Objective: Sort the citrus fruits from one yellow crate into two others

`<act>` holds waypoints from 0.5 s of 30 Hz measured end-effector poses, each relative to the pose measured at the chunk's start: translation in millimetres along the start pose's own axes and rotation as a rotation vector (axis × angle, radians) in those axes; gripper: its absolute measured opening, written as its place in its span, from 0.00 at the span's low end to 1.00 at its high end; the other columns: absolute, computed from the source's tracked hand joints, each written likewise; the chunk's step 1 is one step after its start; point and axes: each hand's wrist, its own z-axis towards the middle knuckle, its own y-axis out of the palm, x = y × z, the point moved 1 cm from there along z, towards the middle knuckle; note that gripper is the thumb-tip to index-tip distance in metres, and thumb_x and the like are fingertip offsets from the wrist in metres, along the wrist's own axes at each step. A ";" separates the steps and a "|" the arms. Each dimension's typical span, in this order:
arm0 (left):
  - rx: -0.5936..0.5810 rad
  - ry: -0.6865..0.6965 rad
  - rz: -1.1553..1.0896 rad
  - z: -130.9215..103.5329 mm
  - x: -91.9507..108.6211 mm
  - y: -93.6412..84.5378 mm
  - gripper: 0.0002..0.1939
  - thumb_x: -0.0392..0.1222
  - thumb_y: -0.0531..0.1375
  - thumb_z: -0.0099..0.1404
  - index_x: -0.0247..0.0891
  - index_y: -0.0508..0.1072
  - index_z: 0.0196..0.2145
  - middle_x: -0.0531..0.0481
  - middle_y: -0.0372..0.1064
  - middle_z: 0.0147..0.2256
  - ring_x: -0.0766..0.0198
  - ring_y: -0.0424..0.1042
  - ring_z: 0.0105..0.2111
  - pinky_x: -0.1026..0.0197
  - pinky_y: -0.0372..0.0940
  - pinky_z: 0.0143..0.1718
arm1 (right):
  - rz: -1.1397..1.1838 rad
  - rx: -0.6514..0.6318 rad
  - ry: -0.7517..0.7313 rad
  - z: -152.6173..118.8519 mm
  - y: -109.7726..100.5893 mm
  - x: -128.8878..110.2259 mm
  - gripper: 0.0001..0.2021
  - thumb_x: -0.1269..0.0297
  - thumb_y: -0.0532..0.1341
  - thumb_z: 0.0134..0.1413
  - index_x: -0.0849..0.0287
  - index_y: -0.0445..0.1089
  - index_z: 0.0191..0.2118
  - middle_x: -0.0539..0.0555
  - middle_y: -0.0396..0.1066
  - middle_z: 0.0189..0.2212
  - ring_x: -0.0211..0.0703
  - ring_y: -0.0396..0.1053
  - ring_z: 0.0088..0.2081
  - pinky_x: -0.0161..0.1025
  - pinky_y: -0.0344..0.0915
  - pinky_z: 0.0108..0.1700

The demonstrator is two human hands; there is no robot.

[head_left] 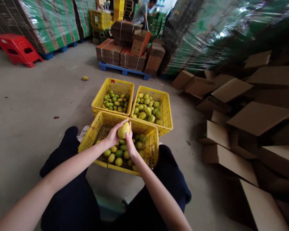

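A yellow fruit [123, 131] is held between my two hands above the near yellow crate [103, 119]. My left hand [113, 134] wraps its left side, and my right hand [130, 141] presses its right side. Several green and yellow fruits [118, 154] lie in the near crate under my hands. Behind it stand two more yellow crates, the back left crate [96, 103] and the back right crate [168, 112], both holding green and yellow fruits.
Open cardboard boxes [260, 118] are heaped on the right. A red stool [19, 48] stands at the far left. One fruit [85, 78] lies on the floor. Flattened cartons rest on a blue pallet [122, 70]. A person [142, 14] bends over behind them.
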 end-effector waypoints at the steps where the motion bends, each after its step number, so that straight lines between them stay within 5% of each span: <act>1: 0.022 -0.001 -0.013 0.2 -1.1 -1.1 0.17 0.39 0.58 0.63 0.34 0.76 0.48 0.49 0.78 0.36 0.65 0.76 0.36 0.66 0.68 0.41 | -0.075 0.011 -0.012 -3.2 1.6 0.4 0.31 0.37 0.55 0.57 0.44 0.61 0.62 0.54 0.60 0.62 0.53 0.50 0.68 0.58 0.51 0.68; 6: 0.164 -0.182 -0.103 -2.1 1.3 -6.6 0.17 0.47 0.54 0.70 0.32 0.76 0.42 0.47 0.76 0.29 0.62 0.77 0.30 0.62 0.71 0.38 | -0.305 0.080 -0.098 -12.8 2.4 -6.8 0.34 0.44 0.64 0.52 0.51 0.59 0.62 0.60 0.49 0.67 0.59 0.46 0.70 0.59 0.46 0.70; 10: 0.127 -0.251 -0.070 2.7 15.2 -11.5 0.16 0.47 0.55 0.68 0.31 0.76 0.38 0.43 0.76 0.29 0.57 0.78 0.31 0.57 0.73 0.37 | -0.304 -0.102 -0.219 -17.0 0.0 -18.5 0.30 0.53 0.65 0.56 0.52 0.58 0.61 0.61 0.54 0.66 0.56 0.53 0.67 0.59 0.49 0.68; 13: 0.096 -0.120 0.099 7.3 29.1 -14.0 0.09 0.40 0.61 0.62 0.31 0.76 0.38 0.43 0.77 0.32 0.56 0.78 0.36 0.57 0.72 0.42 | -0.191 -0.123 -0.259 -14.0 -5.9 -28.4 0.28 0.57 0.63 0.58 0.50 0.56 0.62 0.58 0.64 0.61 0.51 0.61 0.63 0.54 0.57 0.66; 15: 0.058 0.109 0.294 5.8 39.0 -13.5 0.13 0.38 0.67 0.57 0.33 0.76 0.40 0.44 0.77 0.37 0.55 0.76 0.41 0.56 0.70 0.47 | -0.155 -0.023 -0.291 -8.0 -14.0 -34.8 0.27 0.57 0.65 0.57 0.50 0.57 0.60 0.57 0.67 0.58 0.50 0.65 0.60 0.52 0.62 0.63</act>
